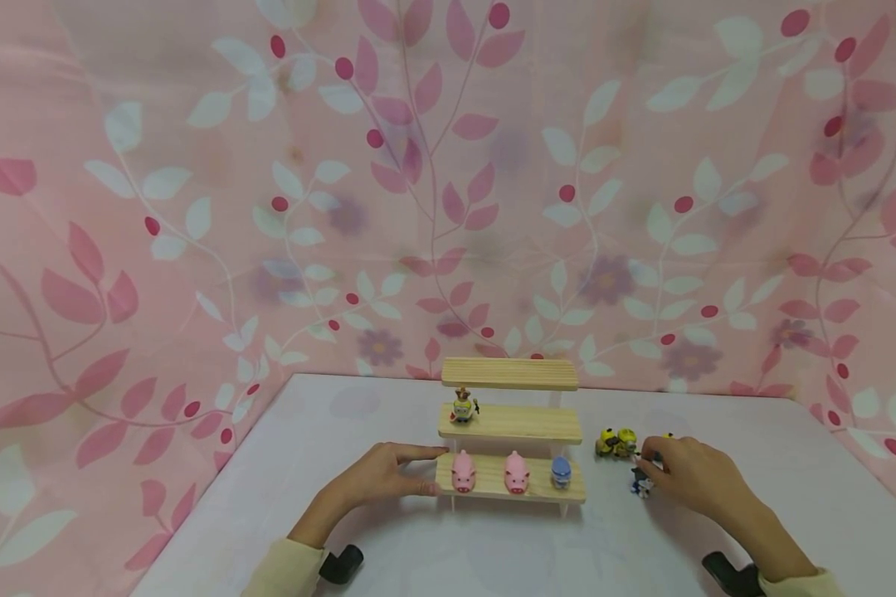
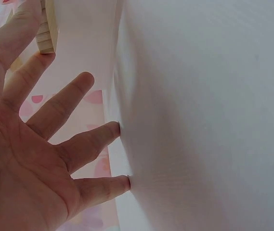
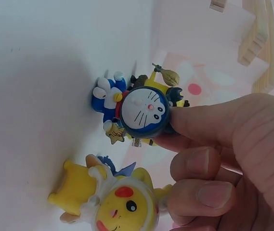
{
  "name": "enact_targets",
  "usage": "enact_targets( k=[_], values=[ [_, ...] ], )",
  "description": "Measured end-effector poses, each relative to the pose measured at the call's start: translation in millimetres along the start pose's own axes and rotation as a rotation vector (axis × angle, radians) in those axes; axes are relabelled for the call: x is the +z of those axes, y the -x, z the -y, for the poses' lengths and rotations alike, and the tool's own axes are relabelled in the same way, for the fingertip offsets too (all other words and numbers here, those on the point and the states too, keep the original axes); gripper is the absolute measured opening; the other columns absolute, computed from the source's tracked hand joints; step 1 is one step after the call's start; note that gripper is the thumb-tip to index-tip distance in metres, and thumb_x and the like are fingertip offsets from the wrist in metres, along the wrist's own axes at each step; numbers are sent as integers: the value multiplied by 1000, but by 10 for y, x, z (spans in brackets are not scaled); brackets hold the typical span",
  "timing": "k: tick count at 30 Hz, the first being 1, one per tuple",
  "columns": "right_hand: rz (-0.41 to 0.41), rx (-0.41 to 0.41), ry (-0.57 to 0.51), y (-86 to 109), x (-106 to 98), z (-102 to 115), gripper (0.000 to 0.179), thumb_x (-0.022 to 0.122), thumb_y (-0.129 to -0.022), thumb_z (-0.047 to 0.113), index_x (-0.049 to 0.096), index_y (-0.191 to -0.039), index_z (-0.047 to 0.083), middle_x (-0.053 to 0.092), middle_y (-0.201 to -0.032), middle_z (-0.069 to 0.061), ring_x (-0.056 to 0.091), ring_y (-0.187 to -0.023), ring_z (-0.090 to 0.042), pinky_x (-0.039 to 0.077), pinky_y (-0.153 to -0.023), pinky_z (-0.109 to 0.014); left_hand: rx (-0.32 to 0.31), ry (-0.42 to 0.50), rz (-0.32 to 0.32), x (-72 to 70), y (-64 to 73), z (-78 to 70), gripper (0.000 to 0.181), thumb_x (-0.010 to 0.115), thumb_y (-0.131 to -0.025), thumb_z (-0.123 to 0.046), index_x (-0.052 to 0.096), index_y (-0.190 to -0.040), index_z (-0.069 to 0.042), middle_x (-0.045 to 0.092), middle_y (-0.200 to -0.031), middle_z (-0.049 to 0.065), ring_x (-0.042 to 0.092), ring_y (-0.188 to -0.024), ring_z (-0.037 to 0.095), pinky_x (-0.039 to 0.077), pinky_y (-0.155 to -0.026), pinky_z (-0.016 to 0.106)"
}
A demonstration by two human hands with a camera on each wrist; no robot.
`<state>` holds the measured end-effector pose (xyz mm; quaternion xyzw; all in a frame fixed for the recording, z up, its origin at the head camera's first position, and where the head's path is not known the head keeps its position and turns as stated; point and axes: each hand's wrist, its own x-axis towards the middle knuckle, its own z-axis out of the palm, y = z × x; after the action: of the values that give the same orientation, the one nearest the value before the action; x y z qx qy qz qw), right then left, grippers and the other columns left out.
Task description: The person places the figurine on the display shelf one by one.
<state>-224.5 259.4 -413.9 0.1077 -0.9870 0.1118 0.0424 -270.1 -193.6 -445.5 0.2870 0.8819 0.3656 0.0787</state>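
Observation:
My left hand (image 1: 388, 477) is at the left end of a three-tier wooden display shelf (image 1: 493, 491), thumb and index finger holding the corners of its lowest board. In the left wrist view the other fingers (image 2: 62, 108) spread out straight, two tips at the white tabletop. My right hand (image 1: 690, 473) pinches a small blue-and-white Doraemon figure (image 3: 144, 113) by its round head, between thumb and index finger. The figure tilts close over the tabletop, right of the shelf. Next to it is a yellow Pikachu figure (image 3: 124, 207) in a white hood.
Two pink pig figures (image 1: 464, 473) and a small blue figure (image 1: 561, 472) stand on the lowest board. A crowned yellow figure (image 1: 462, 407) stands on the middle board. Yellow figures (image 1: 616, 444) sit between shelf and right hand. Floral cloth (image 1: 493, 207) hangs behind the table.

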Motion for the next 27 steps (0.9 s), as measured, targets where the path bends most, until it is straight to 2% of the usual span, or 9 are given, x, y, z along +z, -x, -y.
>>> enact_targets(
  k=[13,21,27],
  values=[
    [3,15,2,13,-22,22,10,74,-88,22,68,-87,15,55,-67,8,45,-58,-12,42,-50,-30,11,-11,3,-13,-7,-34,58,78,-80,-52,64,-133,-32,62,-130,-8,52,-128,22,42,-103,52],
    [-34,3,0,46,-89,61,12,75,-88,23,67,-88,14,59,-69,8,47,-58,-12,44,-50,-30,0,0,2,-7,0,-16,58,78,-80,-51,64,-133,-32,62,-131,-8,51,-128,22,41,-103,53],
    [-51,6,-21,89,-178,134,12,73,-89,23,67,-90,13,54,-63,9,46,-56,-12,42,-49,-30,-3,1,2,-11,8,-27,59,78,-80,-51,64,-133,-30,62,-131,-7,51,-129,24,41,-103,54]
  ],
)
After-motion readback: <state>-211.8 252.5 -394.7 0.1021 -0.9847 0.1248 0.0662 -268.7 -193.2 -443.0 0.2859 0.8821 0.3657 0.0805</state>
